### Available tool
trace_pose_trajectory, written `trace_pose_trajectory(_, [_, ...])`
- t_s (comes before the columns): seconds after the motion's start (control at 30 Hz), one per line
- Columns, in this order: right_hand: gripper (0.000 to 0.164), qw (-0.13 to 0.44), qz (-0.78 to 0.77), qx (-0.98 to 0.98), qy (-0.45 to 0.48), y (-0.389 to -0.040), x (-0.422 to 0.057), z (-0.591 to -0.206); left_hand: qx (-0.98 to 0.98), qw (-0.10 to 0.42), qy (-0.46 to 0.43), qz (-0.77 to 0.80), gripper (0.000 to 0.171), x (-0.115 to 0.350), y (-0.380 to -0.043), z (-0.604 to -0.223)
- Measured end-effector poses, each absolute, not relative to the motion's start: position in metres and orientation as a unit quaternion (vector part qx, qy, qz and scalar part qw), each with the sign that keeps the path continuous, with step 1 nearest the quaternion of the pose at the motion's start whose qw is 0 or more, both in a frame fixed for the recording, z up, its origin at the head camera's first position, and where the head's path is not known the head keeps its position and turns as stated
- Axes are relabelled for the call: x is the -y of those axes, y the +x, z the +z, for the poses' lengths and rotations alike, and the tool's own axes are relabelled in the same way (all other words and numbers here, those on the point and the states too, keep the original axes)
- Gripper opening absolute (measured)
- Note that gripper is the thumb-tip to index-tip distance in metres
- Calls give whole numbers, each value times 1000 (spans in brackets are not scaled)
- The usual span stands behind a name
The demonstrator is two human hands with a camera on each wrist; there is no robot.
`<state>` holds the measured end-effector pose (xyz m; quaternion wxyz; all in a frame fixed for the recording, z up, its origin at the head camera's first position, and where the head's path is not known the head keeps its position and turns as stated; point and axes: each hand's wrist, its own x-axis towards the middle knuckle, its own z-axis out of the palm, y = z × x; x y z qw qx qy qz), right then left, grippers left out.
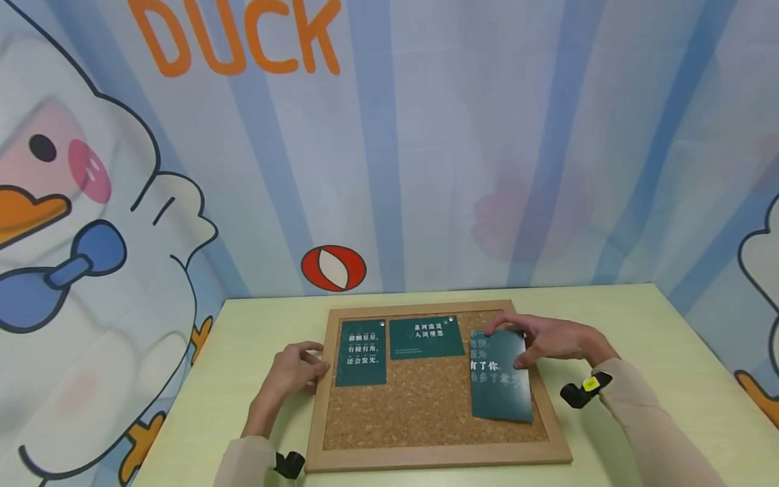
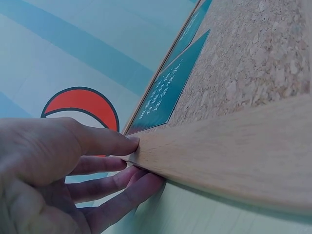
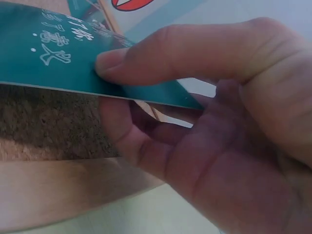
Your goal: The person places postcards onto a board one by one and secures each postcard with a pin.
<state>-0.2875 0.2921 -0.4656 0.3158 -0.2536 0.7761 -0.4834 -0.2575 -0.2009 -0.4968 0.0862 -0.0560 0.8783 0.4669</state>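
Note:
A wood-framed cork board lies on the table. My left hand holds its left edge, thumb on top of the frame and the other fingers at the edge and underneath in the left wrist view. On the right, my right hand pinches a dark green card with white lettering. The right wrist view shows the thumb on the card's face and fingers behind it, with the card raised off the cork. Two other green cards, one upright and one sideways, lie on the board's upper part, each with a small pin.
The pale yellow-green table extends around the board. Behind it stands a blue-striped backdrop with a cartoon duck at the left. A small black device is strapped to the right wrist, another to the left.

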Motion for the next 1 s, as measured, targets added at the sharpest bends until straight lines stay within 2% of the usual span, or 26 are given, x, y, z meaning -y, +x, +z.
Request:
trace_pose_trajectory(0.17, [67, 351, -476, -775, -222, -291, -286, -462, -876, 89, -57, 470, 43, 201, -258, -498])
trace_pose_trajectory(0.5, [67, 312, -334, -853, -253, -295, -266, -455, -880, 86, -59, 464, 43, 201, -260, -498])
trace_pose_trajectory(0.67, [70, 291, -311, -866, -264, -290, -260, -458, -880, 85, -60, 463, 43, 200, -259, -500])
trace_pose_trajectory(1.0, [76, 284, -299, -868, -276, -285, -257, -457, -877, 90, -63, 468, 43, 202, -260, -500])
